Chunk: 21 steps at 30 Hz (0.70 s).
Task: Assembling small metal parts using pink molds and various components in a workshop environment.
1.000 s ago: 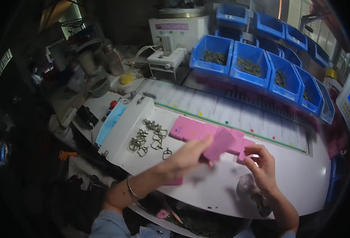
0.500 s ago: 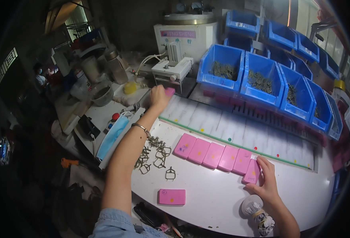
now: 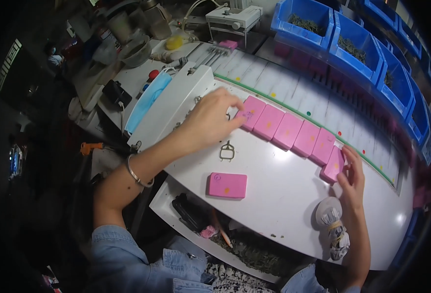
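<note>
Several pink blocks (image 3: 286, 130) stand side by side in a slanting row along the green-edged panel. My left hand (image 3: 213, 119) is at the row's left end, thumb and forefinger apart, fingertips at the edge of the first block (image 3: 252, 111). My right hand (image 3: 353, 178) grips the last pink block (image 3: 333, 167), which sits slightly lower than its neighbours. A separate pink block (image 3: 227, 185) lies near the table's front edge. Above it is a metal buckle-like frame (image 3: 227, 151); other metal pieces are partly hidden behind my left hand.
A white knob-shaped thing with a wrapped handle (image 3: 331, 227) lies by my right wrist. Blue bins (image 3: 357, 49) of small metal parts hang at the back right. A blue mask (image 3: 148, 102) lies at left. Below the table edge is an open drawer (image 3: 176, 229).
My left hand has come back from the panel's far left corner, where a pink block now lies, to the row's left end. My right hand stays at the last block. The view has tilted down.
</note>
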Motion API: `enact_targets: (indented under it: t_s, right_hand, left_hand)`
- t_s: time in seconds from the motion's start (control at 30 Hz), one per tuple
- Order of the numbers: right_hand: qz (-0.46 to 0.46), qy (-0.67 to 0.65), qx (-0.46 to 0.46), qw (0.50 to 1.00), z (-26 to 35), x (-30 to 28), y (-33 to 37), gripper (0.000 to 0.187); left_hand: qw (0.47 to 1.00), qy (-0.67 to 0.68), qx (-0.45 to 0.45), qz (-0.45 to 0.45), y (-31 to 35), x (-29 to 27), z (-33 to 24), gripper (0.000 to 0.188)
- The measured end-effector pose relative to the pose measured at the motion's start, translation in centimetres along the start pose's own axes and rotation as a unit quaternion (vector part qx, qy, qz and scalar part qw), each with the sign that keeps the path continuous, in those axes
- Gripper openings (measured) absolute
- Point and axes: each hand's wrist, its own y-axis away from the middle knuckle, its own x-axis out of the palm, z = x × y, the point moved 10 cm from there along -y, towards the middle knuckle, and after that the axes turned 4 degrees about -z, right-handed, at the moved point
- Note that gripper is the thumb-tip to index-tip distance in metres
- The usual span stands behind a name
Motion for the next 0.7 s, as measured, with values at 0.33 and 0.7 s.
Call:
enact_targets:
  t_s: [0.33, 0.7]
  right_hand:
    - [-0.065, 0.243, -0.143, 0.957, 10.0, -2.0, 4.7, 0.023]
    - [0.129, 0.204, -0.188, 0.952, 12.8, 13.5, 9.7, 0.05]
  left_hand:
    - [0.992, 0.034, -0.084, -0.093, 8.3, -0.1, 1.3, 0.019]
    - [0.963, 0.132, -0.132, -0.193, 10.8, 0.5, 3.3, 0.011]
